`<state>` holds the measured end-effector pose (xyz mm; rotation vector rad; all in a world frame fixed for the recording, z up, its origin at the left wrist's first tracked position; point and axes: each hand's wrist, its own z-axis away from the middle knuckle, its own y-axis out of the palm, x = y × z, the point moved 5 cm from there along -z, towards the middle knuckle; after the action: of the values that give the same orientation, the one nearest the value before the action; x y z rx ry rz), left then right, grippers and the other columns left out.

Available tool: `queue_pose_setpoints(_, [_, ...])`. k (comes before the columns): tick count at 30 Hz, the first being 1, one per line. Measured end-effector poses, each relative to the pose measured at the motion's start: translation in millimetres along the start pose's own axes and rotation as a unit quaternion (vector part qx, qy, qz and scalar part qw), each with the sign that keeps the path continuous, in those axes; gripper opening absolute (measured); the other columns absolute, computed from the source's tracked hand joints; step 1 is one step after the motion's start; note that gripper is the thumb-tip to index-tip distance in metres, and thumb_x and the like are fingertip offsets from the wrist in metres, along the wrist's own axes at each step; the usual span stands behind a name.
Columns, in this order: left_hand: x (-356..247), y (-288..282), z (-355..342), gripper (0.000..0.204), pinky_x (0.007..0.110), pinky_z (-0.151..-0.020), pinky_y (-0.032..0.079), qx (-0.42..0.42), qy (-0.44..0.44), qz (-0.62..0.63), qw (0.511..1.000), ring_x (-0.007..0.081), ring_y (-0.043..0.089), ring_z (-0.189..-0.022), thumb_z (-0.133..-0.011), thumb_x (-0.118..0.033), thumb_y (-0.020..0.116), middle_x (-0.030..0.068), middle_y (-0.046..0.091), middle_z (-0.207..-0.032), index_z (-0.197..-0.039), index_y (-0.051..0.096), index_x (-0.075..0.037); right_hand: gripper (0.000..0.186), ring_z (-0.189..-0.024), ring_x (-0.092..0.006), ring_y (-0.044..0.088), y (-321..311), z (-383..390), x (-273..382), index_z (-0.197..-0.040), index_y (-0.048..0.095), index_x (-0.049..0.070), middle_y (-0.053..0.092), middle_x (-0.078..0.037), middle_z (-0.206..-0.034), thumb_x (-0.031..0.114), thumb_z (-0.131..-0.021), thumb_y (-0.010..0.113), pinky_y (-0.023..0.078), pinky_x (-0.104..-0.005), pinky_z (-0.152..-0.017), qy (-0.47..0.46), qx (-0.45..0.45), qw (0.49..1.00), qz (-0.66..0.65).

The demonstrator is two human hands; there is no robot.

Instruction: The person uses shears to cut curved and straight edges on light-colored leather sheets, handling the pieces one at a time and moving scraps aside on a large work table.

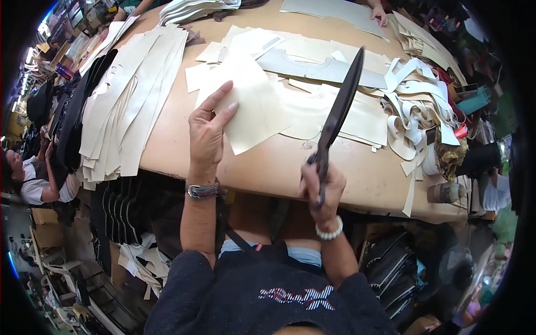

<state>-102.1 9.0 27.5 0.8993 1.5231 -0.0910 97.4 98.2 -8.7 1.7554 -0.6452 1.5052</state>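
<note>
My left hand [205, 137] is closed on a cream, leather-like sheet [254, 114], thumb in front, holding it tilted above the table [173, 142]. Large dark shears [345, 97] are gripped in my right hand [326, 184]. Their blades look closed and point up and away, touching no sheet that I can make out. Beyond both hands lie more flat cream pieces [357, 114], partly covered by the raised sheet. A long grey, curved-edge piece [304, 68] rests across them.
Layered cream panels [134, 100] cover the table's left, beside dark pieces [92, 95]. Curled cream offcuts [416, 92] heap at the right, near a brown jar [444, 192]. Another person's hand [379, 15] touches a grey sheet at the far edge. A person [42, 181] sits at far left.
</note>
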Motion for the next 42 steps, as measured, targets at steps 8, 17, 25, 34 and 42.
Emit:
queue_pose_setpoints(8, [12,26,10,0.042,0.023,-0.082,0.046,-0.009,0.036,0.036,0.999,0.0135,0.055,-0.093,-0.076,0.006,0.059,0.0117,0.056,-0.105,-0.116,0.049,0.003,0.036,-0.049,-0.0051,0.044,-9,96,-38,-0.067,0.051,0.002,0.049,0.001,-0.054,0.027,-0.064,0.077,0.034,-0.0207,-0.045,0.118,0.182,0.971,0.102])
queue_pose_setpoints(17, [1,35,34,0.052,0.024,-0.083,0.045,0.060,0.037,-0.163,0.984,0.0138,0.055,-0.094,-0.071,0.005,0.063,0.0121,0.055,-0.108,-0.120,0.046,0.003,0.043,-0.049,-0.0078,0.048,-11,110,-47,-0.067,0.053,0.002,0.050,-0.001,-0.054,0.035,-0.058,0.078,0.037,-0.0214,-0.046,0.112,0.170,0.969,0.141])
queue_pose_setpoints(25, [4,37,44,0.052,0.024,-0.079,0.045,0.102,0.028,-0.227,0.968,0.0126,0.055,-0.092,-0.070,0.003,0.064,0.0124,0.056,-0.107,-0.119,0.047,0.002,0.043,-0.050,-0.0106,0.050,-6,103,-45,-0.067,0.051,0.003,0.050,-0.003,-0.056,0.034,-0.058,0.079,0.040,-0.0236,-0.047,0.096,0.176,0.967,0.158])
queue_pose_setpoints(34, [8,37,45,0.053,0.023,-0.081,0.044,0.115,0.025,-0.222,0.968,0.0121,0.055,-0.093,-0.070,0.005,0.064,0.0103,0.057,-0.106,-0.120,0.046,0.002,0.041,-0.049,-0.0101,0.050,-5,104,-47,-0.067,0.052,0.003,0.050,-0.003,-0.055,0.032,-0.058,0.079,0.039,-0.0230,-0.046,0.090,0.162,0.973,0.136])
queue_pose_setpoints(42, [10,37,47,0.051,0.024,-0.080,0.045,0.115,0.041,-0.226,0.966,0.0135,0.055,-0.092,-0.070,0.001,0.064,0.0137,0.056,-0.109,-0.118,0.048,0.002,0.041,-0.049,-0.0100,0.050,-4,103,-46,-0.066,0.052,0.003,0.050,-0.003,-0.055,0.033,-0.056,0.079,0.039,-0.0229,-0.045,0.096,0.165,0.970,0.153])
